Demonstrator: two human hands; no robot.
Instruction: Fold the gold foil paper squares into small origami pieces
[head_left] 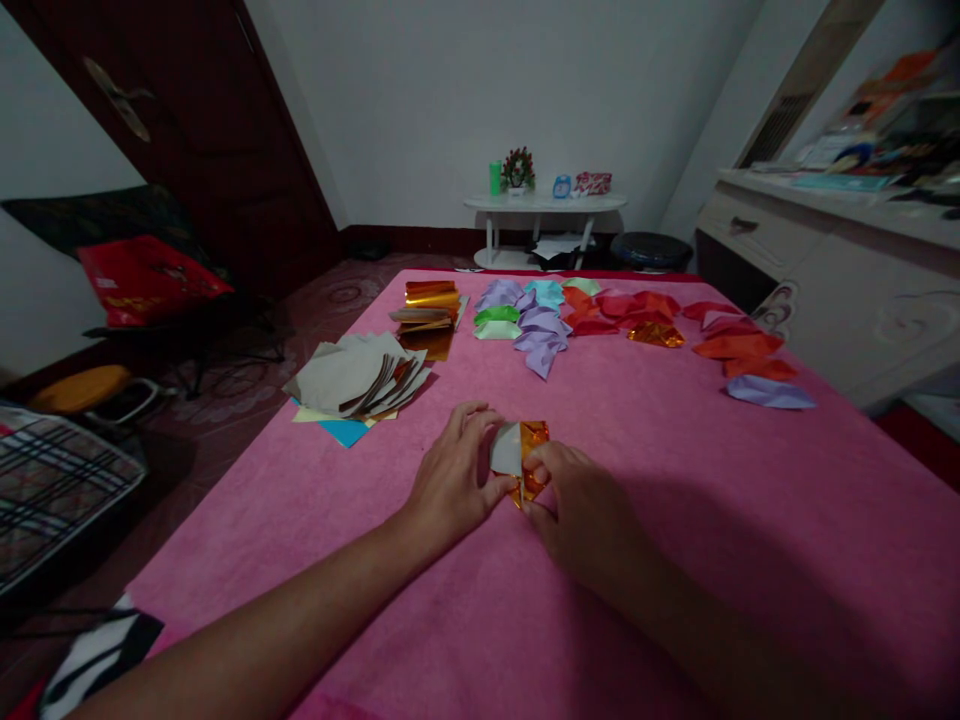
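Foil paper (507, 448), gold and grey, is lying at the centre of the frame, the right hand (589, 510) pinching its right side between thumb and fingers while the left hand (457, 465) is curving half open about its left edge, its grip impossible to tell. Even pressing, with edges lined up flush, is likely serving any crease best. Fingers are hiding the paper's right and lower edges, and dimness is obscuring the right forearm (712, 625) at lower right.

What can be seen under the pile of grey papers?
At the front edge of the grey pile, blue paper and pale yellow paper stick out. Their remaining parts, and anything else beneath, are covered.
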